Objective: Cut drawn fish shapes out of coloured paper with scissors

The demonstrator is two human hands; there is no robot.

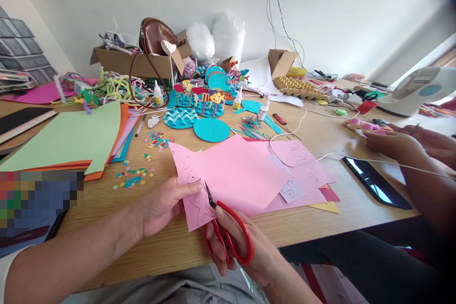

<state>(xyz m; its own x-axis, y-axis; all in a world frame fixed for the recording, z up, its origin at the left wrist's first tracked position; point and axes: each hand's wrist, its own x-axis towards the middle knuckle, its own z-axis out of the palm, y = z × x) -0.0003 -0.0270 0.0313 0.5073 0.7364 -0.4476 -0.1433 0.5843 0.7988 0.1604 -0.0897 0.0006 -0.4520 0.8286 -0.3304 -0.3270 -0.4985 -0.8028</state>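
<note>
At the left, coloured sheets [71, 135] are stacked on the desk [142, 251], with confetti [133, 178] beside them. The left hand [162, 209] has its fingers clamped on a pink sheet [235, 171], thumb on top, at the front of the desk. A pencilled fish [194, 194] marks the sheet's left end, so drawing looks finished; cutting seems barely begun, with most of the outline left. Just right of the fish, the right hand [258, 259] has its fingers closed around the handles of red scissors [213, 203], whose blades meet the sheet.

As for what is unclear, the left hand's lower fingers are mostly under the sheet, one blade is hard to make out and the cut's length cannot be told. Farther right, another person's hands [392, 145] are partly cut off by the frame.
</note>
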